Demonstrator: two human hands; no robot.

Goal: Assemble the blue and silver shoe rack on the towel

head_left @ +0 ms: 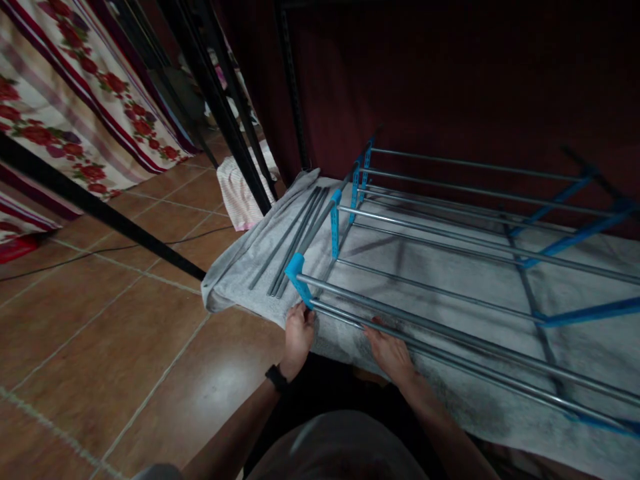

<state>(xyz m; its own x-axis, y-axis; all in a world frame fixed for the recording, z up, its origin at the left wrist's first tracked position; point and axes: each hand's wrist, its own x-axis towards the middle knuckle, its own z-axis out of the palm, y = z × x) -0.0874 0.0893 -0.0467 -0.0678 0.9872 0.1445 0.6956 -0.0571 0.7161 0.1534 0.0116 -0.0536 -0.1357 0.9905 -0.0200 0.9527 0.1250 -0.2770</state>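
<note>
A rack of grey metal tubes point(430, 325) joined by blue plastic brackets point(335, 233) stands on a grey towel-like cloth. At its near left corner, my left hand point(299, 330), with a dark band on the wrist, has its fingers closed at the lower end of a blue corner bracket point(300, 283). My right hand point(389, 348) is a little further right, fingers curled around the lower front tube point(340, 315); its fingertips are partly hidden behind the tube. Several loose metal tubes point(295, 247) lie side by side on the cloth, left of the rack.
The grey cloth point(235, 270) covers a low bed-like surface against a dark red panel point(450, 87). Black metal posts point(225, 100) rise at its left end. A striped cloth point(245, 190), a black cable point(115, 249) and floral curtains point(85, 93) are beyond, over brown floor tiles point(150, 347).
</note>
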